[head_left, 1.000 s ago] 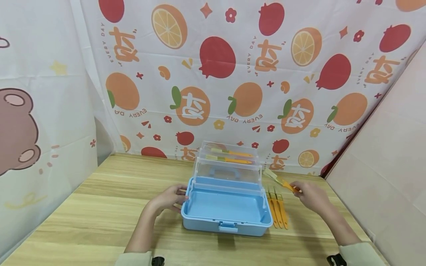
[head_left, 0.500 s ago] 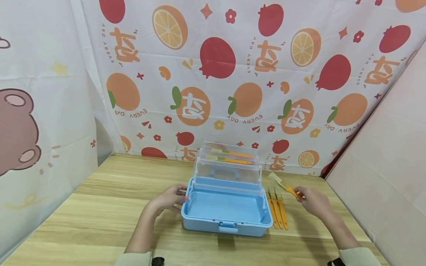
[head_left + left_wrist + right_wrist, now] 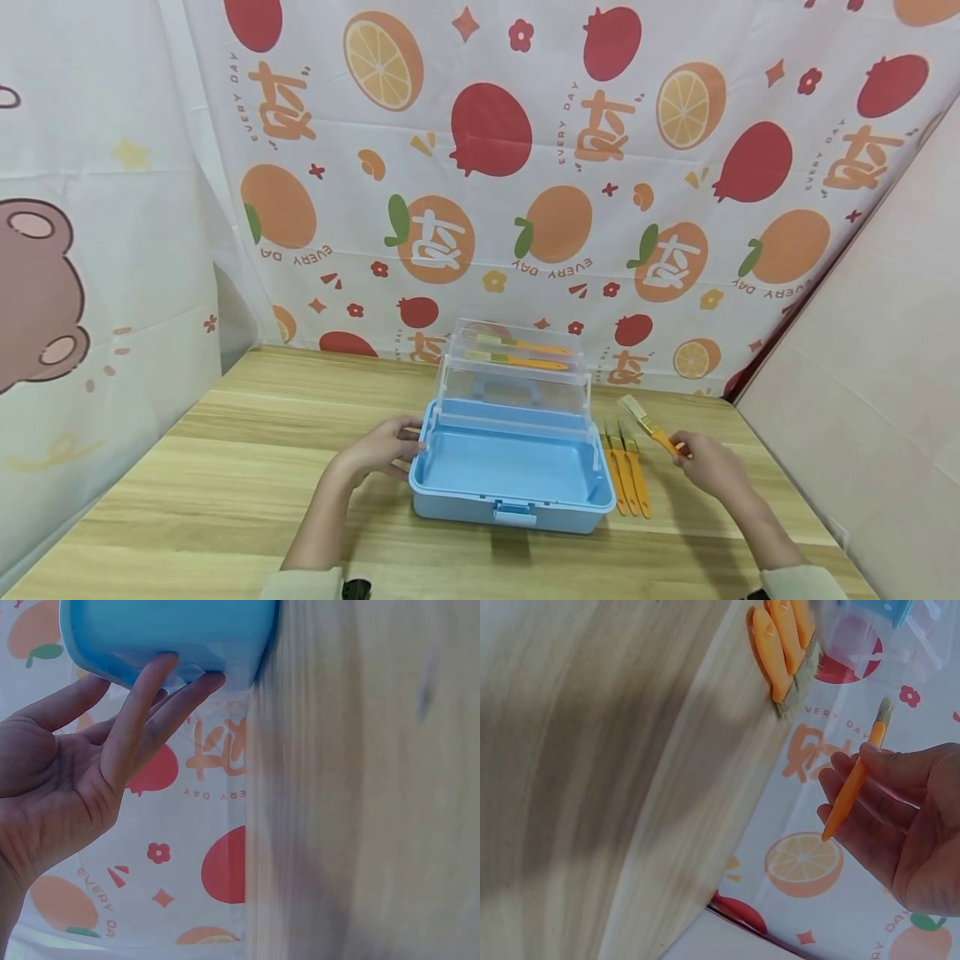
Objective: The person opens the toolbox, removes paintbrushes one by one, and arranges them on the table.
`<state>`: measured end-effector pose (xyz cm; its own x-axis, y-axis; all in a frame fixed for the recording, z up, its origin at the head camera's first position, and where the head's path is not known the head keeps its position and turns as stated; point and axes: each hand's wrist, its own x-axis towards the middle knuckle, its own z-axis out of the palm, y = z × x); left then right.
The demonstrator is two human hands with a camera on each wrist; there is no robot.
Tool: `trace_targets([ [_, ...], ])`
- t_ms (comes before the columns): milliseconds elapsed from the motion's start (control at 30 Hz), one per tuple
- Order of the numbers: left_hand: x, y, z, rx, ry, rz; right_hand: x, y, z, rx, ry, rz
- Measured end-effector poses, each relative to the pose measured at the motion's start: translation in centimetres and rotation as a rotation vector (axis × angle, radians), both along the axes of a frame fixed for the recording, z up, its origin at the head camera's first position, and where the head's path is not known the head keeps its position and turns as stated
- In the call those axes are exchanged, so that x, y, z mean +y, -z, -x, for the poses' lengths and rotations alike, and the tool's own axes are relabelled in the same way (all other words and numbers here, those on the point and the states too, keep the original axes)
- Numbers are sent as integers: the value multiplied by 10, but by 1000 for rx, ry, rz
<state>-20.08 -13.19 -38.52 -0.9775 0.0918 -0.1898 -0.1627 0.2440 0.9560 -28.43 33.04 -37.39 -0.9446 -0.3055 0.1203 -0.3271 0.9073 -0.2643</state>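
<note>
A light blue storage box [image 3: 517,517] stands with its lid raised and its lower compartment bare. My left hand [image 3: 381,446] rests at the box's left side, its fairly straight fingers [image 3: 135,724] touching the outer wall. To the right of the box, my right hand [image 3: 708,462] pinches a paintbrush [image 3: 651,427] by its orange handle [image 3: 847,795] between thumb and fingers. The pale bristles point up and away to the left, above the table. Just right of the box, several more paintbrushes [image 3: 628,475] lie side by side, orange handles toward me.
Clear trays [image 3: 517,385] are folded up at the back of the box, with two orange-handled brushes [image 3: 528,362] in them. The wooden table [image 3: 240,467] meets a fruit-print cloth [image 3: 487,250] at the back and a pale wall [image 3: 885,333] on the right.
My right hand has moved a little to the right and toward me with the paintbrush, away from the brushes on the table. The left hand and the box have stayed put.
</note>
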Motion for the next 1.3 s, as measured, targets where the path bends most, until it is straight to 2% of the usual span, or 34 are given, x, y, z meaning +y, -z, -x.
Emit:
trace_targets([
  [267,0,0,0,2,0,-12,-1,5,-1,-97,68,82],
  [500,0,0,0,-2,-2,-15,0,13,3,-130,76,170],
  [600,-1,0,0,0,1,-23,-1,17,2,-175,102,270],
  [767,-1,0,1,2,2,-23,-1,24,0,-289,184,529],
  [833,-1,0,1,1,1,-23,-1,26,0,-319,206,593],
  [1033,-1,0,0,1,-2,-26,-3,31,0,-388,247,689],
  [1300,0,1,0,2,8,-30,-7,41,2,-436,262,756],
])
